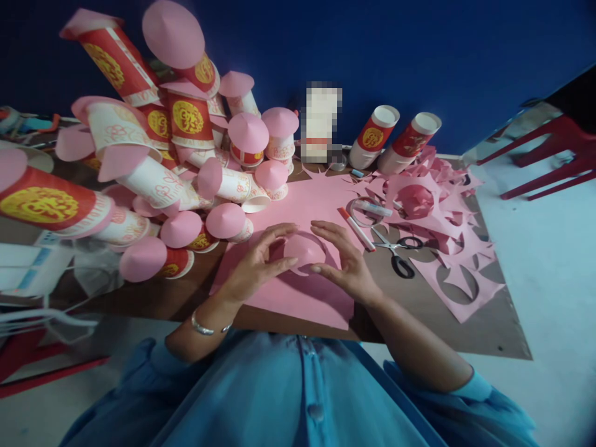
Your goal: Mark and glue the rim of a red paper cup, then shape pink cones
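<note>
A shallow pink paper cone (304, 249) sits above the large pink paper sheet (288, 307) in front of me, its point upward. My left hand (261, 257) curves round the cone's left side, thumb overlapping its near edge and fingers at the far edge. On the other side, my right hand (344, 261) is cupped with thumb and fingers well apart. Both hands look open around the cone; I cannot tell how firmly they touch it. Just beyond my right hand lie a red-and-white marker (356, 228) and scissors (395, 249) with black handles, blades apart.
Many paper cups topped with pink cones (189, 118) crowd the left side. Two cup stacks (375, 136) stand near the blue wall. Cut pink scraps (459, 282) cover the table's right part, beside a roll of tape (365, 213). A red stool (552, 149) stands right.
</note>
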